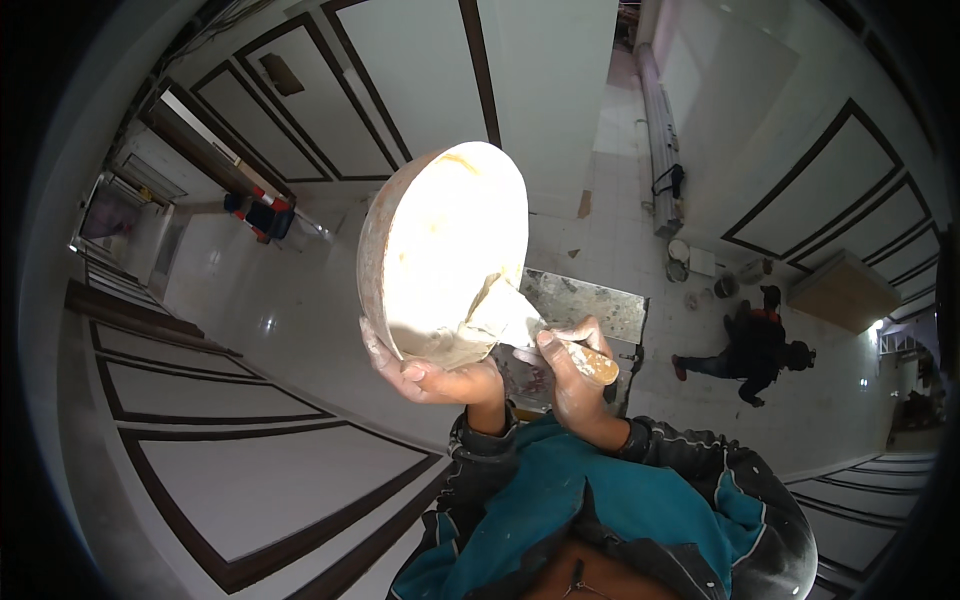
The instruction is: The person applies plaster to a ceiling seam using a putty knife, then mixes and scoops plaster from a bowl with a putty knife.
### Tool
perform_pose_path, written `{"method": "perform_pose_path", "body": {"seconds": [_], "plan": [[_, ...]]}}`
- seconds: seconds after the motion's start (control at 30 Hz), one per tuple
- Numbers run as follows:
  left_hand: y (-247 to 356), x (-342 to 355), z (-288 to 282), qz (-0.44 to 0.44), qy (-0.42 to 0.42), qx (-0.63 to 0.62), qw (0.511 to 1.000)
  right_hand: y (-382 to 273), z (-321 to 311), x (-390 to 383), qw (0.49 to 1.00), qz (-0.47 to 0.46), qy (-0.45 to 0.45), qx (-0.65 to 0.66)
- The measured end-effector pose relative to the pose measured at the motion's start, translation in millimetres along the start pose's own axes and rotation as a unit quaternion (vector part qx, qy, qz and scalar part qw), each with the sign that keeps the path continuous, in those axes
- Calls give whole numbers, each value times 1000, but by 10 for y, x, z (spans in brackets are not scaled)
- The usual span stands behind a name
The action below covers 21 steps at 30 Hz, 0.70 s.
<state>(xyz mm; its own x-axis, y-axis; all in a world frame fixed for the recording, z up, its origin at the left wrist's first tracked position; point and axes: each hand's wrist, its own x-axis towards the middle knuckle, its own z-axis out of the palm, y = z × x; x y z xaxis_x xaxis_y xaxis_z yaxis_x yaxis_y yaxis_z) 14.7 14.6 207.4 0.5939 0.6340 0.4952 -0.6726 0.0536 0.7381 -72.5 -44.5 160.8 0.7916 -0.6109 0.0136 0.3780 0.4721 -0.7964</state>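
Note:
My left hand (440, 378) cups a round, pale bowl (437, 230) from below, fingers curled round its lower rim. The bowl is tilted toward me, its inside very bright, with white-grey paste (435, 342) along the lower part. In my right hand (575, 385) is a putty knife with a paste-spotted wooden handle (593, 365). Its blade (505, 315), coated with paste, rests at the lower right of the bowl's inside.
A speckled platform (590, 305) lies below my hands. On the floor at right are buckets (726, 287), long tubes (660, 150), a boxy board (843, 290) and a person (750, 340) in dark clothes. A dark-and-red shape (260, 215) is at back left. Panelled walls surround the space.

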Motion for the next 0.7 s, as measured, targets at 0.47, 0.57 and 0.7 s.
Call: {"method": "perform_pose_path", "body": {"seconds": [0.47,0.57,0.7], "plan": [[-114,-90,-412,-216,-12,-106,971,-327,-135,360,926,-267,-50,-262],[-116,-115,-441,-245,-13,-123,962,-369,-182,365,910,-292,-145,-257],[-126,-166,-438,-258,-24,-136,956,-561,-193,459,816,-334,-323,-345]]}}
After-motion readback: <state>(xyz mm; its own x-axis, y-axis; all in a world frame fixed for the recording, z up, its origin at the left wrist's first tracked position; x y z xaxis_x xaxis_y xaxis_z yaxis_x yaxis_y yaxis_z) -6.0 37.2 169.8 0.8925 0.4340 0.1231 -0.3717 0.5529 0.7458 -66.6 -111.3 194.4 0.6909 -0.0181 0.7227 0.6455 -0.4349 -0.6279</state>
